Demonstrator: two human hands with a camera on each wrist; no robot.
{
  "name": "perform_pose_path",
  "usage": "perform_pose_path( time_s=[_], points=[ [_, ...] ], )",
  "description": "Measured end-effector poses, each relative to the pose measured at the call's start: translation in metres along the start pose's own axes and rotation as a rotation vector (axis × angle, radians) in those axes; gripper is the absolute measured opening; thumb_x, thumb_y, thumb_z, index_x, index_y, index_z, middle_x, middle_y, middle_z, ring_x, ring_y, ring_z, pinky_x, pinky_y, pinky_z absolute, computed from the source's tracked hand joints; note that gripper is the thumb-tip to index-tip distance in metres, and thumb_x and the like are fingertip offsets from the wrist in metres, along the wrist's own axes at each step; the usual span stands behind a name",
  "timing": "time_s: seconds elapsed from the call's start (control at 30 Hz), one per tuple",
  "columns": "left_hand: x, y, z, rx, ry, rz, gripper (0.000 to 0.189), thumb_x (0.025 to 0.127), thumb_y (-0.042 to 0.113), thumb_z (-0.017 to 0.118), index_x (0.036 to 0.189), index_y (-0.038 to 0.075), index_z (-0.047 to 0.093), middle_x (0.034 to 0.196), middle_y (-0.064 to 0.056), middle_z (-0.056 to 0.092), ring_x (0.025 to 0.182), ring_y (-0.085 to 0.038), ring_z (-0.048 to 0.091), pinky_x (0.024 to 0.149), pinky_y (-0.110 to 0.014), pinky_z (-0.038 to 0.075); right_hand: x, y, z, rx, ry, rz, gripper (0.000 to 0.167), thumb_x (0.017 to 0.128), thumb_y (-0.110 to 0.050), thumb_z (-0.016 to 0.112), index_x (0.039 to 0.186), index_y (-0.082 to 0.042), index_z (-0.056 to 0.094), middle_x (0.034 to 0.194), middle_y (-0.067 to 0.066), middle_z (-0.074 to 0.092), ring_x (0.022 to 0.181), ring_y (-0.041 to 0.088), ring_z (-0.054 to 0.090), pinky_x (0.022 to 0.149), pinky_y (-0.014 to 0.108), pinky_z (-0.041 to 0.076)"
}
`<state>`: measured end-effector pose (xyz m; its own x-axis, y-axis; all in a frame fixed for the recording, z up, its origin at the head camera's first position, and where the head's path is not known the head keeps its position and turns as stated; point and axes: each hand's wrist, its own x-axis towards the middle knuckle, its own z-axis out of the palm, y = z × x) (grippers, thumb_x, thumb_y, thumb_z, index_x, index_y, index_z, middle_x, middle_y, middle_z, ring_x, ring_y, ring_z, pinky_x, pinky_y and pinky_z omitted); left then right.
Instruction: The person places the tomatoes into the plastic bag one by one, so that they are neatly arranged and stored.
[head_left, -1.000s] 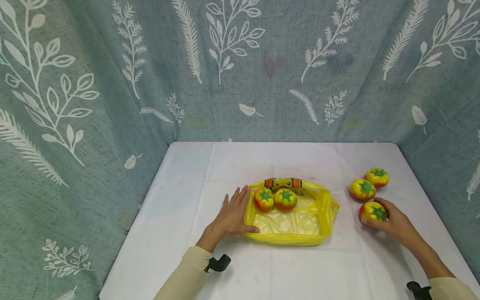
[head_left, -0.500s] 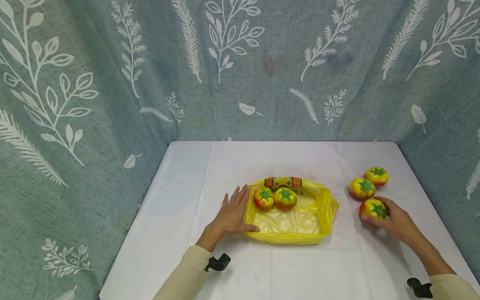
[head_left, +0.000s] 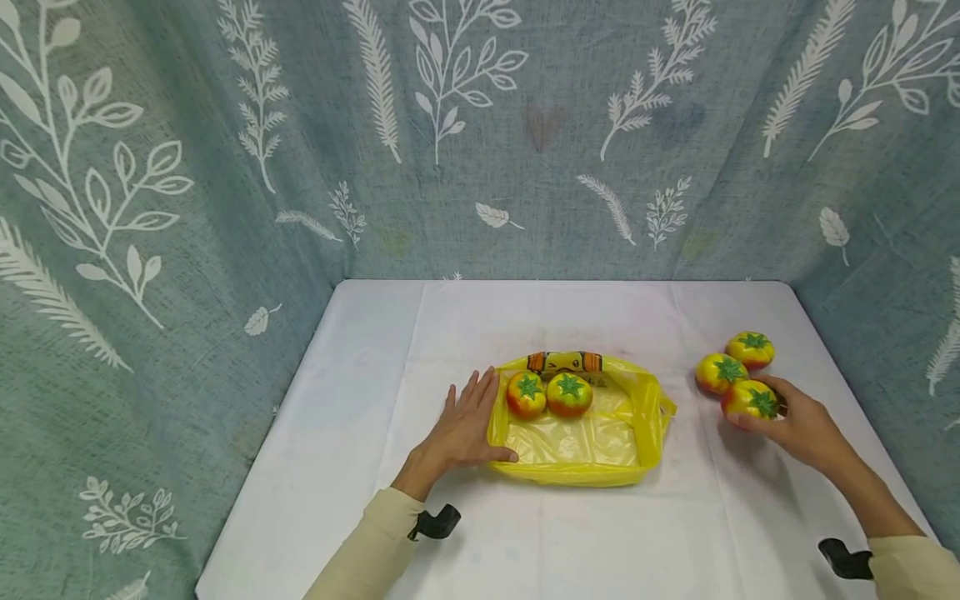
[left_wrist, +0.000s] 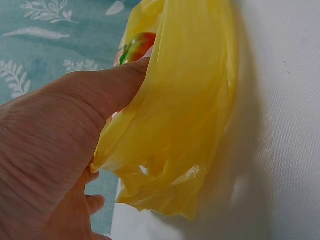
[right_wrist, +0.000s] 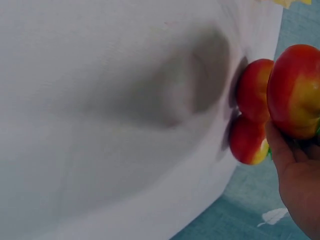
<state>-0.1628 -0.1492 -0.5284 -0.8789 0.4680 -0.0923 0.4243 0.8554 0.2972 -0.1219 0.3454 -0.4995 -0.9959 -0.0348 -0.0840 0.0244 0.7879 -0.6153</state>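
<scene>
In the head view, a yellow plastic bag [head_left: 585, 475] lies with its mouth spread on the white table. Two red-and-yellow tomatoes with green star-shaped tops, a left tomato [head_left: 527, 395] and a right tomato [head_left: 570, 395], sit inside it. My left hand [head_left: 457, 429] rests against the bag's left edge, fingers spread and straight; the left wrist view shows the thumb [left_wrist: 120, 82] tucked inside the rim. My right hand [head_left: 806, 429] grips another tomato [head_left: 750, 403], raised off the table. Just beyond it lie a nearer tomato [head_left: 721, 372] and a farther tomato [head_left: 751, 349].
A white cloth covers the table [head_left: 360, 350]. Patterned blue-green curtains [head_left: 540, 167] rise behind it and along both sides. Each wrist wears a black camera mount, the left mount [head_left: 435, 522] and the right mount [head_left: 845, 558].
The right hand has lifted its tomato off the table, and it now appears higher in view, close to the two others. The left hand and the bag have stayed in place.
</scene>
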Motion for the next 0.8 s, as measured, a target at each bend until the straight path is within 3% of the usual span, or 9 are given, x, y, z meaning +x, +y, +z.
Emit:
perform_pose_path(
  time_s=[0.33,0.8],
  points=[
    [0.002,-0.001,0.000,-0.004,0.001,-0.002,0.131,0.072,0.068,0.080,0.163,0.005,0.010,0.170,-0.011,0.008,0.155,-0.032,0.005,0.119,-0.064,0.008,0.009,-0.016,-0.010,-0.023,0.006,-0.030,0.088,0.091,-0.041,0.076,0.144,0.014,0.034,0.136,0.044,0.042,0.115,0.057,0.047,0.093,0.068,0.045],
    [0.001,0.000,0.001,-0.003,-0.003,-0.007,0.130,0.072,0.068,0.079,0.163,0.006,0.010,0.170,-0.010,0.008,0.155,-0.032,0.005,0.119,-0.063,0.008,0.022,-0.037,-0.016,-0.020,-0.005,-0.089,0.085,0.089,-0.036,0.079,0.144,0.013,0.037,0.132,0.040,0.046,0.112,0.055,0.051,0.094,0.066,0.046]
  ],
)
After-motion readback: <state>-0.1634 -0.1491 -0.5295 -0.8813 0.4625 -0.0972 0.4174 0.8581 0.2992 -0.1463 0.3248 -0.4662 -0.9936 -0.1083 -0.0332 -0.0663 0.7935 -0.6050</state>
